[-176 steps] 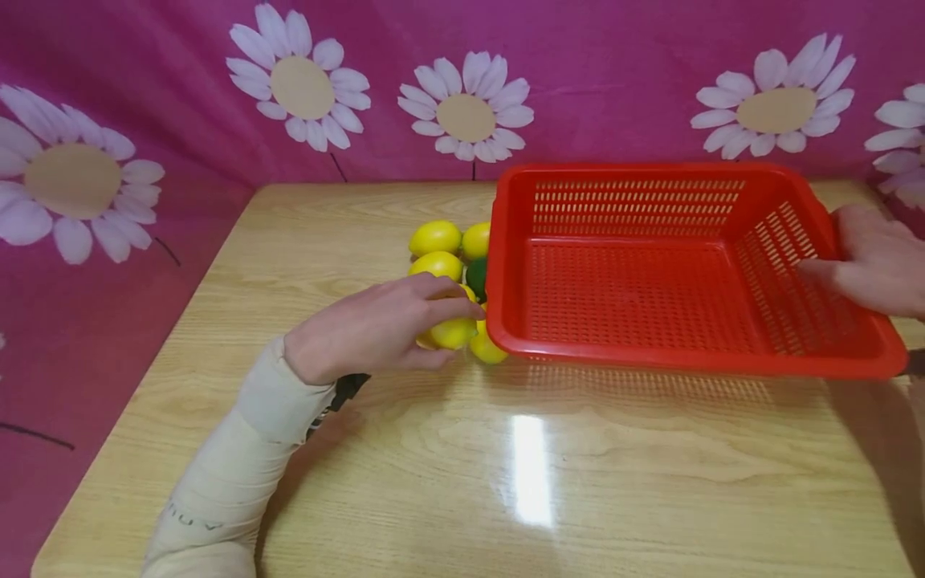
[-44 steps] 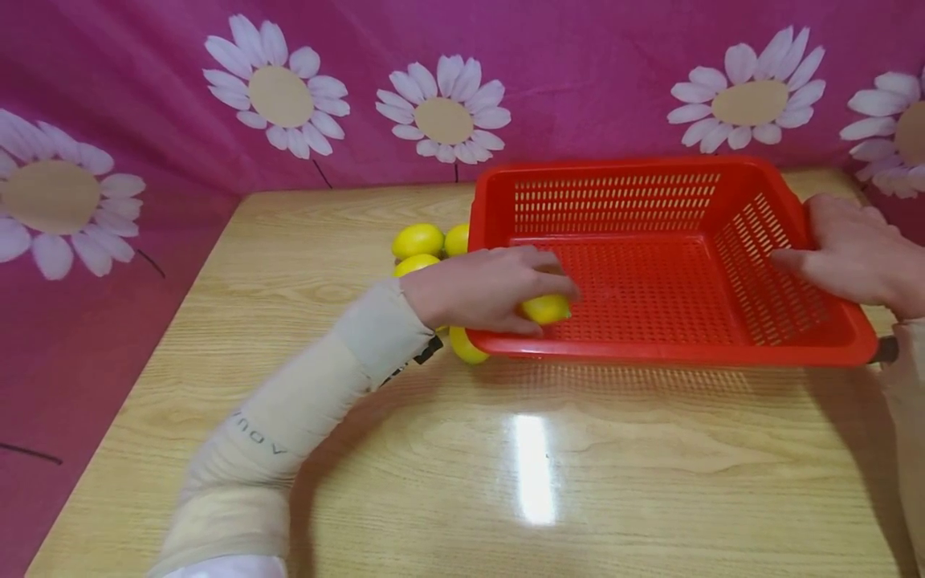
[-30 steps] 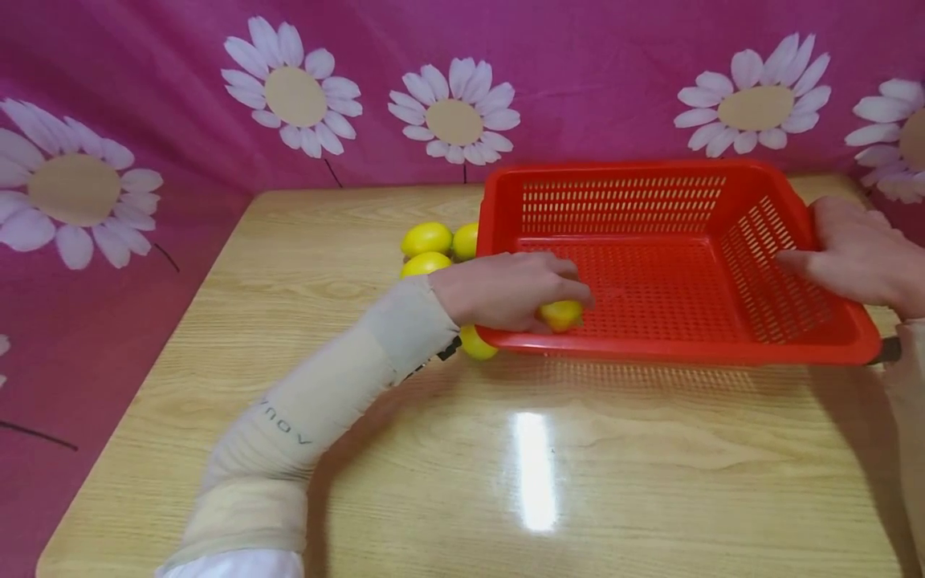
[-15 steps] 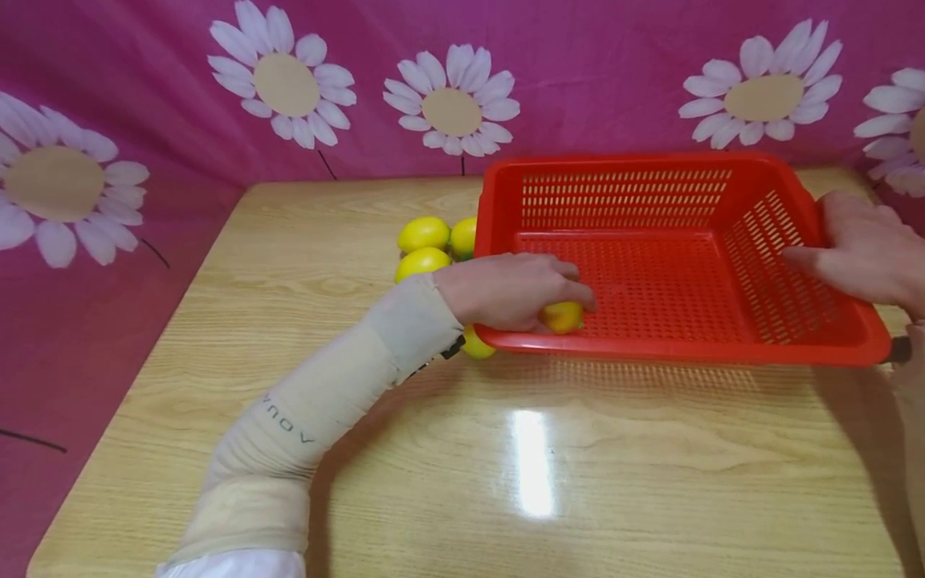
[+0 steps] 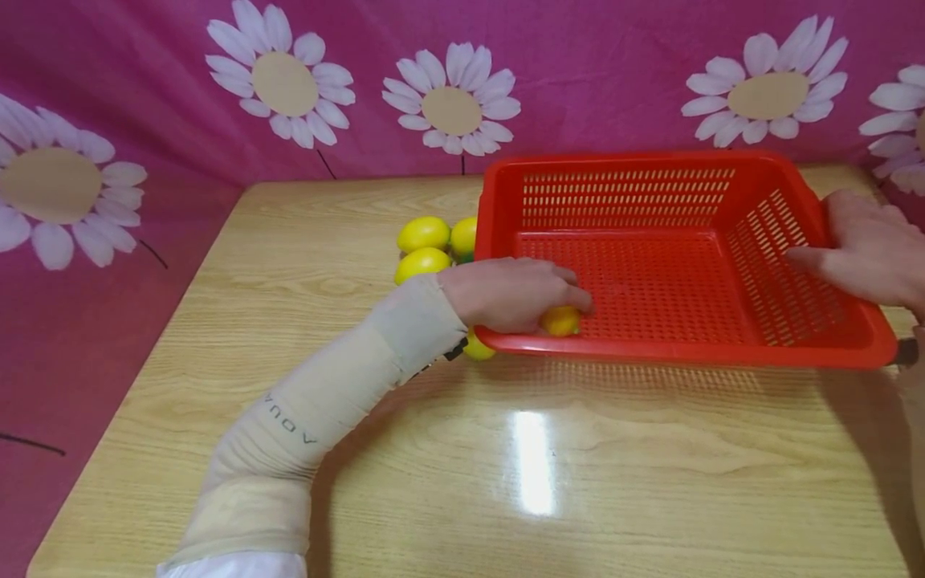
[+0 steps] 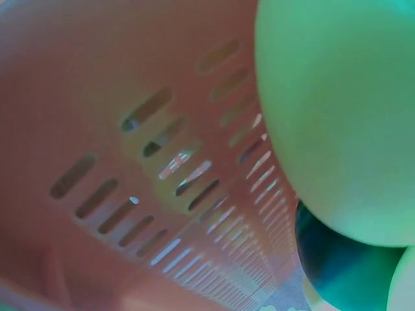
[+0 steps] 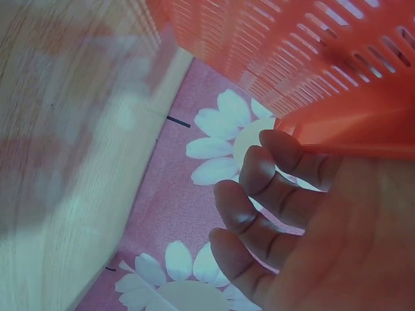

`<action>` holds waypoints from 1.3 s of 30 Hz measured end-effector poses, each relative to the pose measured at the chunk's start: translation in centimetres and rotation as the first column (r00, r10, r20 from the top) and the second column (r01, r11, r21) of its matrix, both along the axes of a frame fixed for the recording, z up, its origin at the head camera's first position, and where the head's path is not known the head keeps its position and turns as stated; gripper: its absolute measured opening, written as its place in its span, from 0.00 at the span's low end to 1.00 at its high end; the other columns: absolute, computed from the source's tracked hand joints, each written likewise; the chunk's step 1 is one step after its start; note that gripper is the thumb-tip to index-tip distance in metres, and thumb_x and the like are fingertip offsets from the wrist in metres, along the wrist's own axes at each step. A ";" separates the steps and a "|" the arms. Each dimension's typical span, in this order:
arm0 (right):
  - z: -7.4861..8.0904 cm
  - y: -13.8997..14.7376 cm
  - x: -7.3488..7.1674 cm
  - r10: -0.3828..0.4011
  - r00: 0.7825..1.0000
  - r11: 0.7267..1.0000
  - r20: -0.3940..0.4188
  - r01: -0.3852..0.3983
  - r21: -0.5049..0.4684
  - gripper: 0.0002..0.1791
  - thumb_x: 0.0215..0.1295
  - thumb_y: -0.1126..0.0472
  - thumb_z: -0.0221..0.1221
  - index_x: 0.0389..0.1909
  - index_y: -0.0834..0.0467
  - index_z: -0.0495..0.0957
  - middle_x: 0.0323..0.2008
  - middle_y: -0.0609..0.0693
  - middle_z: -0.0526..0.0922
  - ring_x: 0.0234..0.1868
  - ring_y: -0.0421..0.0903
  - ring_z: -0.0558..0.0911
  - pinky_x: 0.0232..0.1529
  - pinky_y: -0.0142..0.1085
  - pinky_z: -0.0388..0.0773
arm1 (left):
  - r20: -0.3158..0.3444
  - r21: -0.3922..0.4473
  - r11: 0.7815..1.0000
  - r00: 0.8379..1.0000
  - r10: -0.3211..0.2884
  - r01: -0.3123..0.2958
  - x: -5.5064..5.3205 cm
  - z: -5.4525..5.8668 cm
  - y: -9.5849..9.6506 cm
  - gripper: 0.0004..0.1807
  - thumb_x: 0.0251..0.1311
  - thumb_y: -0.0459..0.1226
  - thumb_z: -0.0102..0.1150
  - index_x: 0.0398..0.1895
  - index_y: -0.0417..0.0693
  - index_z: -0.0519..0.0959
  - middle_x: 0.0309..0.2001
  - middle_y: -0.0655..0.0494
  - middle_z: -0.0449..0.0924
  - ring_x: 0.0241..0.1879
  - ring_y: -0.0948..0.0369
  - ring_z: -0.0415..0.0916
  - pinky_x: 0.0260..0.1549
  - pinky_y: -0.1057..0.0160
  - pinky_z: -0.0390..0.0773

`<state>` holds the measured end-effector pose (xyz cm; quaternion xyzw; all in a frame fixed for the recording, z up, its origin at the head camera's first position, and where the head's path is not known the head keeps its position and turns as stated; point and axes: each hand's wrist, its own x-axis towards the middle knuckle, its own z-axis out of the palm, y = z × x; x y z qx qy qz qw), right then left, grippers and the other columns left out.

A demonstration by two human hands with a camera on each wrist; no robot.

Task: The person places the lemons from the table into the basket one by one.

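My left hand (image 5: 513, 295) reaches over the left rim of the red plastic basket (image 5: 614, 347) and holds a lemon (image 5: 560, 321) low inside, by the front left corner. At the right end, my right hand (image 5: 870, 249) grips the basket's rim, thumb inside and fingers outside; those fingers (image 7: 259, 214) show curled below the rim in the right wrist view. More lemons (image 5: 424, 234) lie on the table against the basket's left side, with a dark green fruit (image 6: 343, 265) among them. One lemon (image 6: 337, 116), tinted green, fills the right of the left wrist view; the left hand is hidden there.
The basket stands on a light wooden table (image 5: 405, 474), close to its back edge. A pink cloth (image 5: 592, 72) with white daisies hangs behind and at the sides. My left forearm partly covers the fruit beside the basket.
Earlier my left hand was at the lemons left of the basket; it has carried one over the rim and lowered it slightly towards the front corner. The right hand stays on the basket.
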<state>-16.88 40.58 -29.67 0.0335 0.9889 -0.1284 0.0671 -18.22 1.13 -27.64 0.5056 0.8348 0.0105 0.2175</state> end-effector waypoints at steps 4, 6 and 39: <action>-0.2 0.1 0.1 -0.002 1.000 1.000 -0.014 0.002 -0.001 0.35 0.65 0.58 0.62 0.60 0.77 0.57 0.41 0.74 0.71 0.33 0.61 0.76 0.26 0.45 0.79 | 0.008 -0.016 1.000 1.000 0.005 -0.005 0.0 0.0 0.1 0.27 0.72 0.44 0.59 0.73 0.66 0.72 0.71 0.61 0.74 0.68 0.60 0.70 0.68 0.57 0.75; -0.3 0.1 0.1 -0.001 1.000 1.000 -0.020 0.001 -0.005 0.35 0.65 0.59 0.62 0.60 0.77 0.57 0.41 0.74 0.71 0.32 0.61 0.76 0.25 0.46 0.80 | 0.006 -0.025 1.000 1.000 0.008 -0.008 0.0 0.0 0.2 0.26 0.73 0.44 0.59 0.73 0.67 0.72 0.71 0.61 0.74 0.68 0.60 0.71 0.68 0.57 0.75; -0.3 0.2 -0.3 0.016 1.000 1.000 -0.013 -0.017 -0.007 0.32 0.66 0.59 0.61 0.57 0.78 0.58 0.37 0.72 0.71 0.31 0.60 0.76 0.24 0.39 0.72 | -0.017 -0.103 0.994 0.999 0.037 -0.039 0.1 0.0 0.4 0.26 0.74 0.47 0.57 0.73 0.68 0.71 0.71 0.59 0.74 0.62 0.60 0.72 0.63 0.58 0.78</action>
